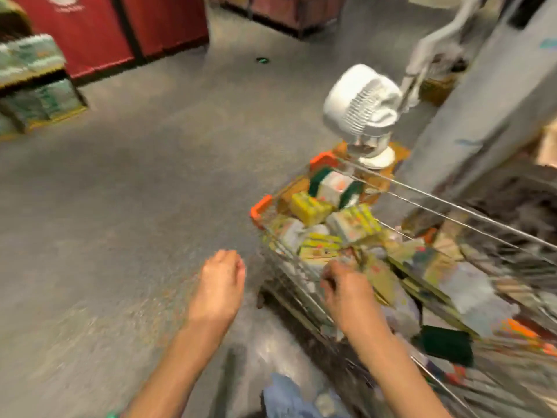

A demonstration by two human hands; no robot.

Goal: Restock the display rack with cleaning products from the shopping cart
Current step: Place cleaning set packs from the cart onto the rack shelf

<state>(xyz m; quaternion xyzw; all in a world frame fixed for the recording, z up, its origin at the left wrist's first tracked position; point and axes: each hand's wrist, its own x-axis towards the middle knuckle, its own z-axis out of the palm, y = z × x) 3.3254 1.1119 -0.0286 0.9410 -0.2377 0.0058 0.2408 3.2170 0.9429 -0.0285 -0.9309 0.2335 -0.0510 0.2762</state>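
Note:
A wire shopping cart (428, 203) with orange corner guards stands at the right, piled with yellow, green and white packs of cleaning products (310, 208). My right hand (346, 286) reaches over the cart's near rim, its fingers curled among the packs; motion blur hides whether it grips one. My left hand (220, 282) hangs over the bare floor to the left of the cart, fingers loosely curled, holding nothing. The whole view is blurred. No display rack is clearly in view.
A white fan (363, 111) on a round base stands just beyond the cart's far end. A grey pillar (488, 95) rises at the right. Shelves with pale green packs (33, 82) sit at far left, red panels (99, 28) behind. Grey floor (135, 191) lies open at left.

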